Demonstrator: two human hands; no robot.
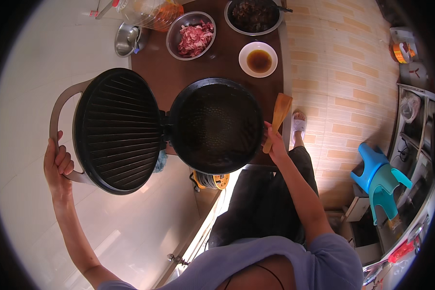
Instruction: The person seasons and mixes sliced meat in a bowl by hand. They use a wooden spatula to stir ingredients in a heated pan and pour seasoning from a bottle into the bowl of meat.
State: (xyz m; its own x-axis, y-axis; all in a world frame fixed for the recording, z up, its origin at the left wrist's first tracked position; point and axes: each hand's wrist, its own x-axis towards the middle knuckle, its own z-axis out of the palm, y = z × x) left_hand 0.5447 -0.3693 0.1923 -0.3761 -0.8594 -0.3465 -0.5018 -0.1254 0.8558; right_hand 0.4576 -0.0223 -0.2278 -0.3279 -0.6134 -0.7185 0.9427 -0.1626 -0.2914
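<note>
My left hand (59, 163) is wrapped around the curved handle (57, 108) of the raised lid (117, 130) of an electric griddle. The lid's ridged black inside is in full view. Hinged to it on the right, the round black pan (217, 127) has a wet, glossy surface dotted with small bubbles or droplets. A flat wooden spatula (282, 108) is gripped in my right hand (276, 145), its broad end pointing away from me. That hand is at the pan's right rim, and some of its fingers are hidden behind the spatula.
On the brown table (159, 79) stand a steel bowl of sliced raw meat (196, 39), a white bowl of brown sauce (258, 61) and a bowl of dark food (253, 16). A plastic oil jug (148, 12) adjoins a small steel bowl (125, 41). Plastic stools (373, 166) stand right.
</note>
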